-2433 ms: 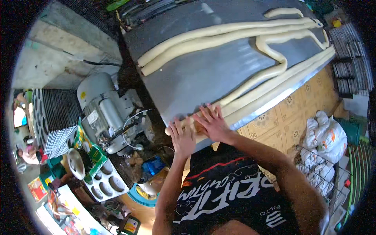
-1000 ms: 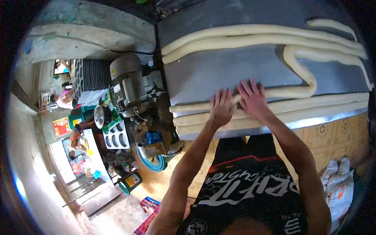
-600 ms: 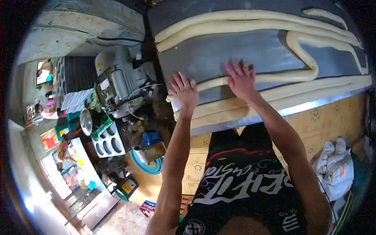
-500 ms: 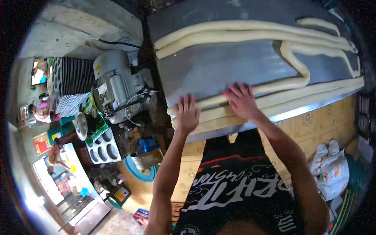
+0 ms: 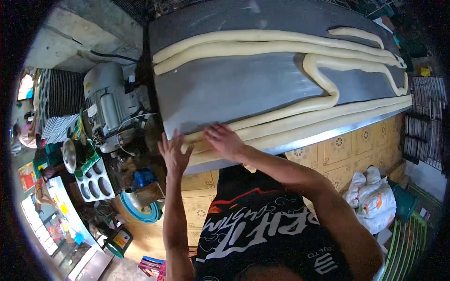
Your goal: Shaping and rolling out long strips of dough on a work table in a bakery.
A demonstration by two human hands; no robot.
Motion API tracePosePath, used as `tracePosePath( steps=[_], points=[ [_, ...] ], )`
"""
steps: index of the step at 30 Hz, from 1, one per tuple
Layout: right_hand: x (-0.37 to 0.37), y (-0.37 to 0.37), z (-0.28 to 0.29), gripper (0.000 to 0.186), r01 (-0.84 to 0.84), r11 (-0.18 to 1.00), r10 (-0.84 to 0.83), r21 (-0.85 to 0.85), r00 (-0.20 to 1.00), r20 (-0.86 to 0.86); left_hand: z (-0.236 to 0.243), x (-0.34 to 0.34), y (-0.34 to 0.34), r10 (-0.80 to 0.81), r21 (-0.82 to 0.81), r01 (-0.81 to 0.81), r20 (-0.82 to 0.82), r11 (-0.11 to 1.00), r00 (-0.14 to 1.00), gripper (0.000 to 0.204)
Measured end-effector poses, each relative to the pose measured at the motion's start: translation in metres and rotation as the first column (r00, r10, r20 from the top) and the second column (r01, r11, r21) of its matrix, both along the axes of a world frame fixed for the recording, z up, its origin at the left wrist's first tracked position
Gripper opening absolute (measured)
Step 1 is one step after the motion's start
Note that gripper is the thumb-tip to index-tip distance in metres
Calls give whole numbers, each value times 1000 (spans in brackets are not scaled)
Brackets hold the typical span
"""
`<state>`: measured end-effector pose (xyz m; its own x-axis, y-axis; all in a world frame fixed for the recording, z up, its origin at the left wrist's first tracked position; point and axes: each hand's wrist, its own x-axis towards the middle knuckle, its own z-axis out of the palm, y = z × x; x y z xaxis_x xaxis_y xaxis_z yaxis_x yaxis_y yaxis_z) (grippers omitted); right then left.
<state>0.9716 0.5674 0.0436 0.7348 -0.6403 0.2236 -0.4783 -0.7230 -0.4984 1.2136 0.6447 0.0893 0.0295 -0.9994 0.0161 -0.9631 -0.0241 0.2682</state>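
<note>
Both hands lie flat, fingers spread, palms down on the near left corner of a grey metal table [image 5: 243,89]. The left hand [image 5: 174,153] presses on the left end of the nearest dough rope [image 5: 300,131], right at the table's near edge, its fingers reaching over the end of the rope. The right hand [image 5: 226,140] rests just beside it to the right, covering the same rope and the one behind it; neither hand pinches anything. The ropes run from under the palms away to the right along the near edge of the table. Farther back, two more long dough ropes [image 5: 262,44] stretch across the far side, and one loops in a bend at the right. To the left of the table stands a grey electric motor [image 5: 110,110], and nearer, a white muffin tray [image 5: 93,182].
</note>
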Motion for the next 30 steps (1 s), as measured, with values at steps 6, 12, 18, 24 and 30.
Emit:
tracePosePath(
  steps=[6,12,18,24,30],
  points=[
    [-186,-41,22,54,94,996,-94,1,994,-51,-55,-179,-46,-268,-252,223,-157,942,951,11],
    [-283,-69,17,65,138,980,-174,-147,947,-271,-49,-343,-92,-114,-26,112,-85,993,990,64],
    [-262,-154,14,67,240,957,-278,-162,918,-283,-61,-342,-157,129,-95,-138,-96,986,987,68],
    [-312,-77,35,72,11,998,13,60,921,-389,-38,-341,-64,-51,-52,47,-78,998,996,71],
    [-271,-136,14,67,197,954,-269,-227,898,-349,-47,-325,-128,51,-52,-53,-39,997,998,71]
  ],
)
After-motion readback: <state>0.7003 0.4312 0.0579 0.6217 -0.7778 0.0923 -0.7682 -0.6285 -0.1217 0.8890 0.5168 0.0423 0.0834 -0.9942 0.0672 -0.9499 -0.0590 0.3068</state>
